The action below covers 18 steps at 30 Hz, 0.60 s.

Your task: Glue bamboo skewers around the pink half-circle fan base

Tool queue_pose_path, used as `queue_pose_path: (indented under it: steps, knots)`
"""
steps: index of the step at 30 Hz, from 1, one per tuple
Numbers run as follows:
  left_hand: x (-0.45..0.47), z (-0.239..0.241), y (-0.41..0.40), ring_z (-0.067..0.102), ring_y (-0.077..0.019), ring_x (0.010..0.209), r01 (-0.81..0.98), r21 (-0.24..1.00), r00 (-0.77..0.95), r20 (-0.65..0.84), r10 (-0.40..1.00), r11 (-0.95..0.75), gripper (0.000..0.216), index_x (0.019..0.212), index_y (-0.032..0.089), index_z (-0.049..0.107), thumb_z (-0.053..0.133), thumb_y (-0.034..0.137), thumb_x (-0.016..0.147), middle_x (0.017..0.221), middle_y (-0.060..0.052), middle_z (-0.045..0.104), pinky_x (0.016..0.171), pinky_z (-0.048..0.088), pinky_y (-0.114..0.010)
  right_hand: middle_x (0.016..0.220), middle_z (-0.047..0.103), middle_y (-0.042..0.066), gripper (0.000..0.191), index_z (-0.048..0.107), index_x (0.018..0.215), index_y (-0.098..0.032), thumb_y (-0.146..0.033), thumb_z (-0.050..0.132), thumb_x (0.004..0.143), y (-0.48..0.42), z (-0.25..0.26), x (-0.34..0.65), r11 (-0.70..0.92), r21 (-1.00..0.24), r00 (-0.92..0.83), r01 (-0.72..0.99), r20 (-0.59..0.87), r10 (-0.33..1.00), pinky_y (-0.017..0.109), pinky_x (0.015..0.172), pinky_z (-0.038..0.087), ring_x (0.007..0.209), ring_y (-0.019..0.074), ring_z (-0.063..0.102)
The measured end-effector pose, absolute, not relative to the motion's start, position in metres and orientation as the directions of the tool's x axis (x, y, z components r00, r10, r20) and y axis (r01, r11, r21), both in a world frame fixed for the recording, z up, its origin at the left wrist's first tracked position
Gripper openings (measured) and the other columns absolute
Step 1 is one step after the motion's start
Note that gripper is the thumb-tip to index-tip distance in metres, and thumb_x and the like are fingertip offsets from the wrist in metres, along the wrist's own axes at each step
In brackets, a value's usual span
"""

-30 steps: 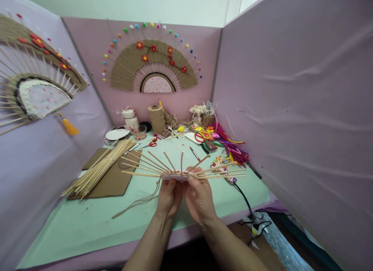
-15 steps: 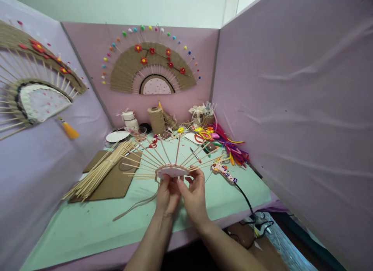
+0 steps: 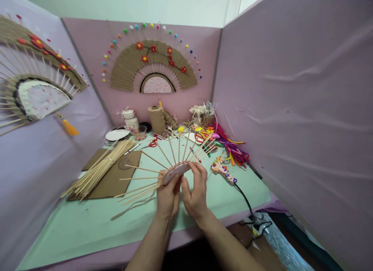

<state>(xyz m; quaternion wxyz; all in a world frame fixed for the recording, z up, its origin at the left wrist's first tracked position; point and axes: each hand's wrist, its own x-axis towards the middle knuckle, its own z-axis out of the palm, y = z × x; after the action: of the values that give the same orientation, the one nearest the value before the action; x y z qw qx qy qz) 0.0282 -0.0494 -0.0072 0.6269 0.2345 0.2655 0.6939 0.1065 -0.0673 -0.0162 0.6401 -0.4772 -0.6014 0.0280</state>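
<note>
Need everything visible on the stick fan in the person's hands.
The stick fan has a pale pinkish base, seen at a shallow angle, with bare, thin, wood-looking sticks spreading unevenly from its curved edge. Brownish cord-like material shows along that edge. It is held above the green tabletop, tilted, its left end lower in the picture. The left hand grips the lower left part; fingers of the right hand are at the right end. Its underside is hidden.
</note>
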Motion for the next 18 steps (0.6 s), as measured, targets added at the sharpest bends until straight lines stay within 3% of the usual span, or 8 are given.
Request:
queue_pose_path:
  steps: [10,18]
  knots:
    - [0.034,-0.005,-0.052,0.069,-0.0165,0.088,-0.696,0.708,-0.148,0.026,0.989,-0.122,0.032,0.089,0.019,0.062,0.081,0.014,0.064,0.092,-0.004,0.074,0.083,0.053,-0.028,0.113,0.055,0.01,0.036,0.056,0.123,-0.023,-0.015,0.051,0.088,-0.061,-0.012,0.12,0.549,-0.61,0.273,0.572,0.772,0.573,0.045,0.096,0.045,0.11,0.0241,0.052]
    - [0.033,-0.012,-0.052,0.065,-0.0104,0.074,-0.66,0.737,-0.174,0.037,0.984,-0.144,0.029,0.081,0.018,0.059,0.081,0.016,0.063,0.077,0.002,0.069,0.072,0.05,-0.021,0.118,0.056,0.01,0.047,0.05,0.131,-0.026,-0.012,0.052,0.086,-0.067,-0.01,0.117,0.62,-0.552,0.237,0.558,0.822,0.518,0.049,0.097,0.044,0.113,0.0253,0.052]
